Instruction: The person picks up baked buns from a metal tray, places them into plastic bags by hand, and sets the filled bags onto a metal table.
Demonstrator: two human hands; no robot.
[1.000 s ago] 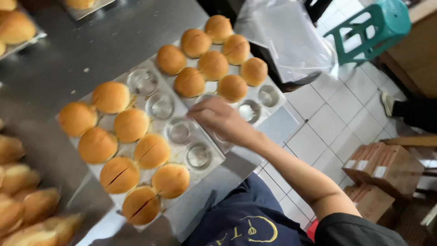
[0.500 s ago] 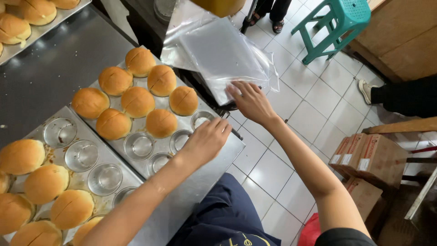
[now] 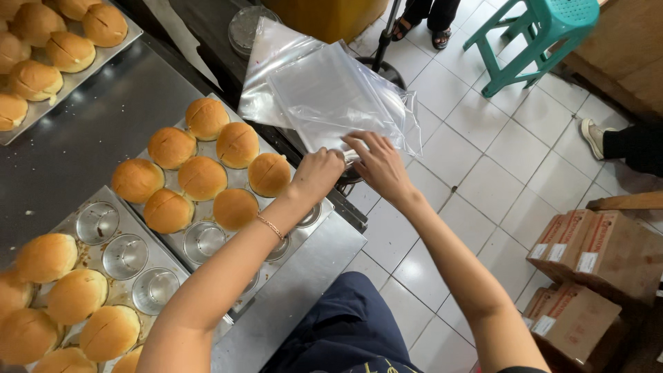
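Observation:
Both hands meet at the near edge of a stack of clear plastic bags (image 3: 331, 93) lying beyond the table's right side. My left hand (image 3: 319, 173) pinches the bag edge with curled fingers. Beside it, my right hand (image 3: 376, 162) has its fingertips on the same edge. A metal baking tray (image 3: 314, 220) with round cups lies under my left forearm; several golden buns (image 3: 200, 176) sit in its far cups, and the near cups are empty.
A second cupped tray (image 3: 103, 252) with buns sits at the lower left, a third tray of buns (image 3: 48, 48) at the top left. A teal stool (image 3: 545, 34), brown cartons (image 3: 587, 269) and another person's feet (image 3: 421, 31) are on the white tiled floor.
My left hand has left the bun tray and joined my right hand at the plastic bags. The view has shifted toward the bags.

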